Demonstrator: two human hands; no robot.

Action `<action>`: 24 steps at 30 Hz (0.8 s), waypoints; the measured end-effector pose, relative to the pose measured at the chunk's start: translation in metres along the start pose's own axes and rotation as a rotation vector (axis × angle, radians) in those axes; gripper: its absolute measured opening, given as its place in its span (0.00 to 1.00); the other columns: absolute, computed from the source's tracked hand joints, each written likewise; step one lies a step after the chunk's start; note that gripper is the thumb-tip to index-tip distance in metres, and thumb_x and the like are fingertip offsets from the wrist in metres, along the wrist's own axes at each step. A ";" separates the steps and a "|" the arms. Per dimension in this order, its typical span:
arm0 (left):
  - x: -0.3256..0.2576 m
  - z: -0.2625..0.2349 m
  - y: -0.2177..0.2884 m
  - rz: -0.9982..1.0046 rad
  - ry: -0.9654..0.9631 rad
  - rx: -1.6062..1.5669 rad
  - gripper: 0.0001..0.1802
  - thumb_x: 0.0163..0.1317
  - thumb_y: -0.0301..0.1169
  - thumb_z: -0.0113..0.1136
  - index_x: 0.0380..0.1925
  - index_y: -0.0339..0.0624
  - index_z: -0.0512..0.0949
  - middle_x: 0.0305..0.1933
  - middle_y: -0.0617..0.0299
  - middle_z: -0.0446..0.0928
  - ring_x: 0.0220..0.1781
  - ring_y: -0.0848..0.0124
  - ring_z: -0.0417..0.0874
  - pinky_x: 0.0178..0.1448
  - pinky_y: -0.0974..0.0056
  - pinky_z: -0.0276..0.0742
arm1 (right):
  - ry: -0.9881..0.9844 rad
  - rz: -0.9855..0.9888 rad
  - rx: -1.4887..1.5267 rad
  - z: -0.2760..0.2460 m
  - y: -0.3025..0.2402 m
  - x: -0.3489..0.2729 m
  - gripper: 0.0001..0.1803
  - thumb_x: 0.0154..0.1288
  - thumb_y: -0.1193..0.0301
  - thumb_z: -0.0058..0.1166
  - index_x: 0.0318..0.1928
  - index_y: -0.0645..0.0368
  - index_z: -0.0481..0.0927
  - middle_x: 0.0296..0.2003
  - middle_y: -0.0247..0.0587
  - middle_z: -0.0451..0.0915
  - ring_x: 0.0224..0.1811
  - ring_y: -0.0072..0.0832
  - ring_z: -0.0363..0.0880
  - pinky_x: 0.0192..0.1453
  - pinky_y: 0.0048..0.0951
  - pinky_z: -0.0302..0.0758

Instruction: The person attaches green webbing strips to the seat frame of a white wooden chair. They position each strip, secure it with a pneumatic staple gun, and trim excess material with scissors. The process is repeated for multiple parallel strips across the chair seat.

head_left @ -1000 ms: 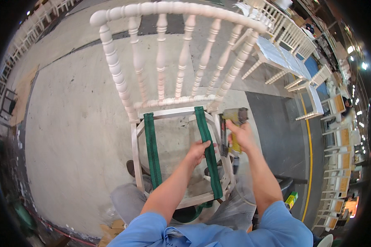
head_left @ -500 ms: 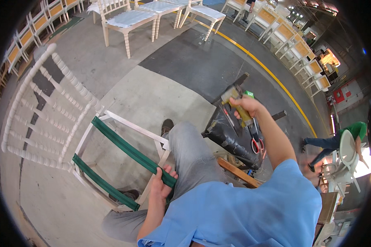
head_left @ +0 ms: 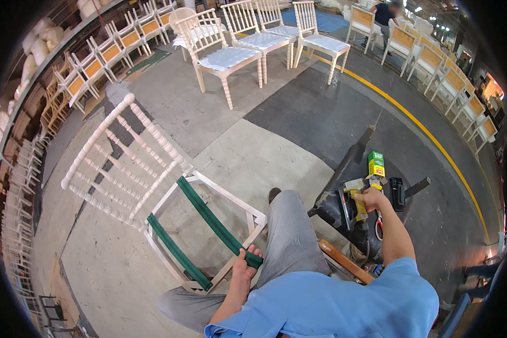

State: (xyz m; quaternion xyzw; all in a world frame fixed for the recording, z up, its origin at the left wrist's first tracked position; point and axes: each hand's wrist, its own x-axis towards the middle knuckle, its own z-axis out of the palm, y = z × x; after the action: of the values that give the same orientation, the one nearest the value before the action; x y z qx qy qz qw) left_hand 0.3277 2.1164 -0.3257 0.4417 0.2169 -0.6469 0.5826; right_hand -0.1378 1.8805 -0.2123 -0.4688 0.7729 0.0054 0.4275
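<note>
Seated over a concrete floor (head_left: 265,152), the person's left hand (head_left: 243,263) has its fingers clamped on a green strap (head_left: 214,221) stretched across a white chair frame (head_left: 152,186), while the right hand (head_left: 370,198) grips a yellow stapler (head_left: 356,200) beside a black stand (head_left: 343,169).

The left hand (head_left: 243,263) shows only its back and thumb; its fingers curl under the end of the green strap (head_left: 218,223), so the grip itself is hidden. At three o'clock, the right hand (head_left: 372,199) covers the handle of the yellow tool (head_left: 356,198), and the tool's lower body is lost in a dark clutter. The small green box (head_left: 376,163) carries print too small to read. The chair frame (head_left: 169,256) hides its legs beneath itself. At twelve o'clock a distant person (head_left: 386,12) is blurred. At four o'clock a blue shape (head_left: 455,315) is cut off by the dark rim.
</note>
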 end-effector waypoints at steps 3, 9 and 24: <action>0.005 -0.005 0.000 0.030 -0.022 -0.055 0.30 0.87 0.52 0.39 0.71 0.40 0.70 0.66 0.56 0.82 0.61 0.51 0.81 0.70 0.39 0.77 | 0.253 -0.187 -0.279 -0.015 -0.001 -0.013 0.24 0.68 0.56 0.72 0.53 0.63 0.89 0.44 0.50 0.91 0.44 0.36 0.91 0.50 0.40 0.86; 0.043 -0.017 0.019 0.212 -0.031 -0.047 0.30 0.87 0.52 0.38 0.68 0.38 0.70 0.63 0.53 0.84 0.53 0.50 0.85 0.60 0.41 0.83 | 0.161 -0.622 0.127 0.037 -0.050 -0.027 0.18 0.73 0.63 0.66 0.53 0.66 0.87 0.42 0.45 0.90 0.39 0.28 0.88 0.46 0.33 0.84; 0.050 -0.007 -0.029 0.046 -0.294 0.620 0.27 0.85 0.53 0.45 0.51 0.39 0.81 0.55 0.54 0.88 0.56 0.60 0.87 0.62 0.57 0.80 | -0.977 -0.300 0.018 0.389 -0.181 -0.023 0.22 0.83 0.54 0.55 0.45 0.62 0.85 0.40 0.40 0.85 0.42 0.35 0.84 0.47 0.40 0.83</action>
State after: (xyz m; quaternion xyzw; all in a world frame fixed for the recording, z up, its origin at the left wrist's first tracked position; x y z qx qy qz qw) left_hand 0.3057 2.1006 -0.3780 0.5047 -0.0865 -0.7253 0.4601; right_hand 0.2535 1.9549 -0.3728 -0.5135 0.4069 0.1560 0.7392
